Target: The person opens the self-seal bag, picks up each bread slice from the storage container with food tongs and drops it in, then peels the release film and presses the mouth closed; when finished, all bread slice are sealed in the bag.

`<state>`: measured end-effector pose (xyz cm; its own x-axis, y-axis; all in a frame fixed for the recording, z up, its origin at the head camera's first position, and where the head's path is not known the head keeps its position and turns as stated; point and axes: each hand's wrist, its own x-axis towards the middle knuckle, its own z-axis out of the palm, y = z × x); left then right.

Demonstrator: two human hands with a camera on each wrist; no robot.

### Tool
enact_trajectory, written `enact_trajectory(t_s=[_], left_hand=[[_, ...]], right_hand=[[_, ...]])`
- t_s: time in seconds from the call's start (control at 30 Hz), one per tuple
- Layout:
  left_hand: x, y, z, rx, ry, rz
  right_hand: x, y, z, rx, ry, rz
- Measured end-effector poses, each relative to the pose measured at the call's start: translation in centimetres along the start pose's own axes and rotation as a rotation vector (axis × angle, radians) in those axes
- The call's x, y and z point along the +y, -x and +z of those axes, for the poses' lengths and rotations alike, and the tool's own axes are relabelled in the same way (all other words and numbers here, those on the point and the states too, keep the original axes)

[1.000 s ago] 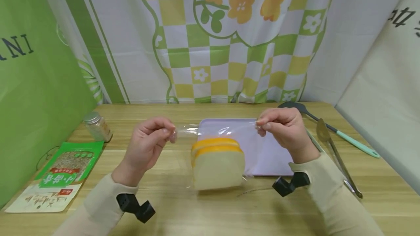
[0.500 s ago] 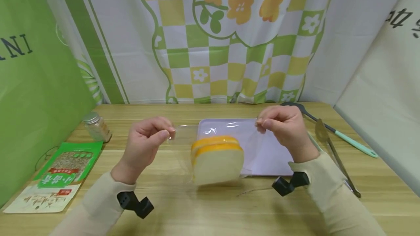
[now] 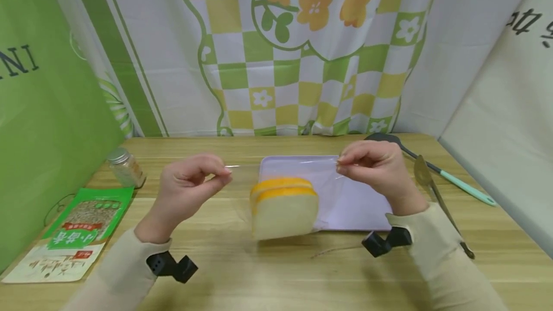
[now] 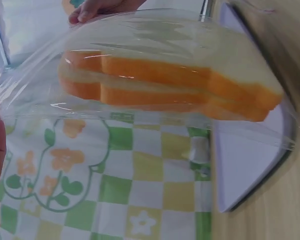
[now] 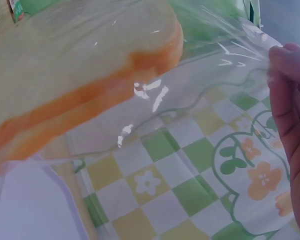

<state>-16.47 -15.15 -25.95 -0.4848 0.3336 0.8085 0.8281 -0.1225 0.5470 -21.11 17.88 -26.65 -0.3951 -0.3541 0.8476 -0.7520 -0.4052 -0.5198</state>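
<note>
Two bread slices with orange crusts stand together inside a clear plastic bag, held up over the table. My left hand pinches the bag's top left corner between thumb and fingers. The opposite top corner is pinched by my right hand, so the top edge stretches taut between both hands. In the left wrist view the bread lies well inside the film. The right wrist view shows the bag narrowing toward the right fingers. Behind the bread, a lilac tray rests on the table.
At the left are a glass jar with a metal lid and a green-and-white food pouch. On the right lie a spatula with a mint handle and a brown-headed utensil. A patterned curtain hangs behind the table.
The left hand has shifted slightly left, pulling the bag's top edge straighter. The bread has risen a little and tilted slightly. Both hands keep their pinch.
</note>
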Motion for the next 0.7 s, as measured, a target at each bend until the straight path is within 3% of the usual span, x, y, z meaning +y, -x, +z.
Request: enact_trajectory(t_s=[0.1, 0.2, 0.33, 0.47, 0.57, 0.7], left_hand=[[0.2, -0.4, 0.0, -0.01, -0.01, 0.09], [0.4, -0.9, 0.1, -0.021, -0.073, 0.117], [0.6, -1.9, 0.6, -0.054, -0.142, 0.066], [0.8, -3.2, 1.2, -0.117, -0.194, 0.011], [1.0, -4.4, 1.6, -0.167, -0.257, -0.007], [1.2, -5.8, 2.0, -0.224, -0.327, -0.017]], right_hand=[[-0.3, 0.0, 0.0, 0.037, 0.074, 0.007], [-0.4, -0.1, -0.1, 0.083, 0.191, 0.056], [-0.3, 0.0, -0.6, 0.12, 0.262, 0.16], [0.1, 0.6, -1.4, 0.111, 0.158, 0.273], [0.2, 0.8, -1.9, 0.074, 0.143, 0.382], [0.0, 0.0, -1.9, 0.022, 0.266, 0.552]])
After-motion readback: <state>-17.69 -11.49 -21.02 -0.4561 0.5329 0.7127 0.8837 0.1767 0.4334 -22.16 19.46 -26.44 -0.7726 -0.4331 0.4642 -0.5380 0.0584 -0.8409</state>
